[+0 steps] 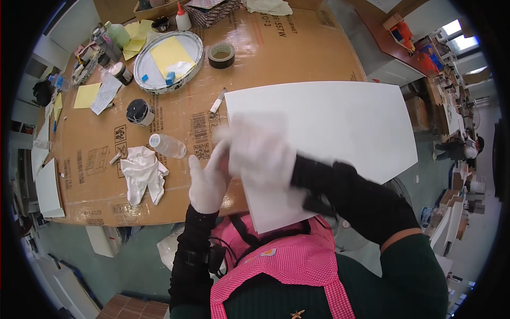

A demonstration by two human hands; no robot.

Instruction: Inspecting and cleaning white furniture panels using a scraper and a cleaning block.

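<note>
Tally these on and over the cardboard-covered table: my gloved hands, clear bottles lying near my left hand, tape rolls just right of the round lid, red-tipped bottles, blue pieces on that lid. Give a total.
Gloved hands: 2 (left; right, blurred)
Clear bottle: 1
Tape roll: 1
Red-tipped bottle: 1
Blue pieces: 2
Total: 7

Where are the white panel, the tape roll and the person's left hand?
White panel [340, 125]: head view, middle of its upward-facing surface.
Tape roll [222, 63]: head view, dark outer side, near edge.
Left hand [208, 182]: head view, middle of the white glove.
</note>
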